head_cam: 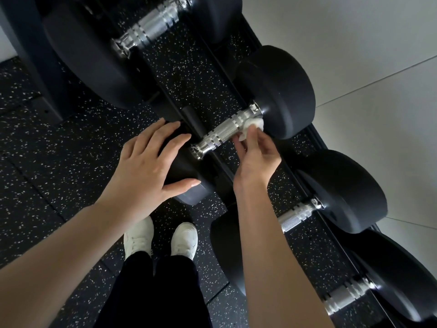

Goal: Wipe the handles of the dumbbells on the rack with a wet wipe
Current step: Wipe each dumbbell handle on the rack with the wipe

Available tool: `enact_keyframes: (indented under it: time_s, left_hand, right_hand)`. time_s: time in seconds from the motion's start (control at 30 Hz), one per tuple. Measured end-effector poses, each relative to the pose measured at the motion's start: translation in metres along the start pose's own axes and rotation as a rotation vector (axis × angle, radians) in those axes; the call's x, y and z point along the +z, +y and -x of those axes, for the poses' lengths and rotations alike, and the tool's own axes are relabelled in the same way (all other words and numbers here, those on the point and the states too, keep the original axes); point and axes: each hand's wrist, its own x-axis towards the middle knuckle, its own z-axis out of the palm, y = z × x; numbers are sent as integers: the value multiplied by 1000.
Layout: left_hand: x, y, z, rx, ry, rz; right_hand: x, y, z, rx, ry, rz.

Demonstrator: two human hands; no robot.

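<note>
Your right hand (255,153) is pinching the wet wipe (255,125) at the far end of the knurled handle (222,133), which runs diagonally back toward your left hand (146,166), fingers spread flat on the near dumbbell head (191,195).

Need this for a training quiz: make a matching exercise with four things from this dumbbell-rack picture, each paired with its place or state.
Things: 1 wet wipe; 2 left hand; 3 white shoes; 4 dumbbell handle.
States: a spread on a black dumbbell head; b on the speckled floor; c pinched in the right hand; d shiny knurled metal.
Pairs: 1-c; 2-a; 3-b; 4-d.
</note>
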Motion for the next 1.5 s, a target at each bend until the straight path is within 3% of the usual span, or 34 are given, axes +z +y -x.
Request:
enact_keyframes:
  time_s: [0.17,0.5,0.73,0.93,1.23,1.5]
  left_hand:
    - [1,0,0,3,2,3]
    - [2,1,-1,-16,9,-4]
    - [2,2,-1,-15,12,-5]
    - [1,1,-1,-11,2,-18]
    - [5,-2,-1,5,26,4]
    - [5,-1,-1,13,48,14]
  right_hand:
    - [-1,6,-5,-3,-41,-35]
    - [-19,40,11,68,-260,152]
    - [-20,45,14,78,-301,274]
    - [-15,38,9,143,-229,106]
    - [-9,7,-32,37,-184,-233]
    - [-6,19,-42,106,-408,-267]
